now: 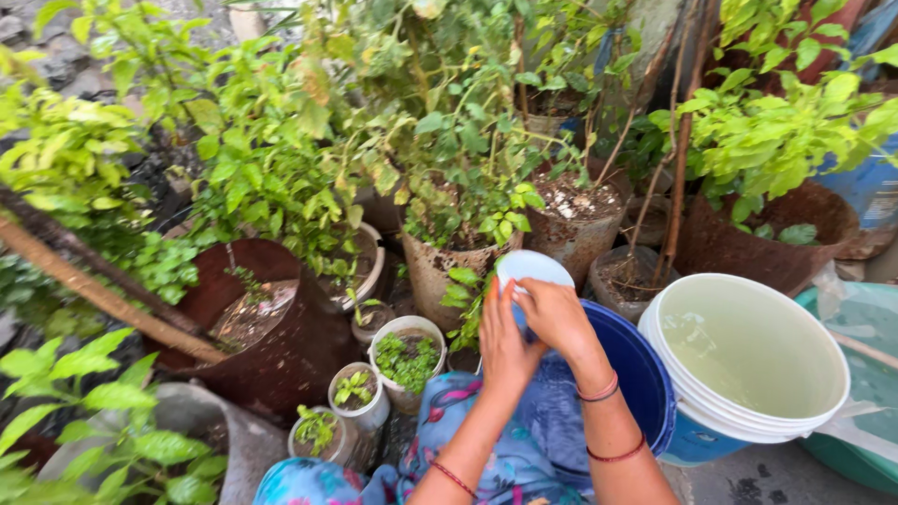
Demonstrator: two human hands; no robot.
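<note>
I held a small pale-blue bowl (530,268) in both hands, tipped up on edge over the near rim of the dark-blue bucket (645,379). My left hand (502,339) was curled against the bowl's lower left side, its fingers (493,299) closed on the rim. My right hand (558,316) gripped it from the right, fingers wrapped around the bowl's lower edge. Red bangles (599,390) sat on my right wrist and a thin red one on my left forearm.

Just right of the blue bucket, touching it, stood a white bucket (748,360) with clear water in it and a blue band low on its wall. A green tub (865,383) showed beyond it at the right edge of the ground.

Ahead of the bowl stood a weathered clay pot (440,271) with a leafy plant, and beside it a rusty pot (572,229) of pale soil. To my left were three small white cups (409,360) of seedlings, close together, and a big rust-brown pot (281,332) with a wooden pole (94,290) slanting past it. I could see no labels or signs on any of them. My blue patterned garment (449,440) filled the bottom.
</note>
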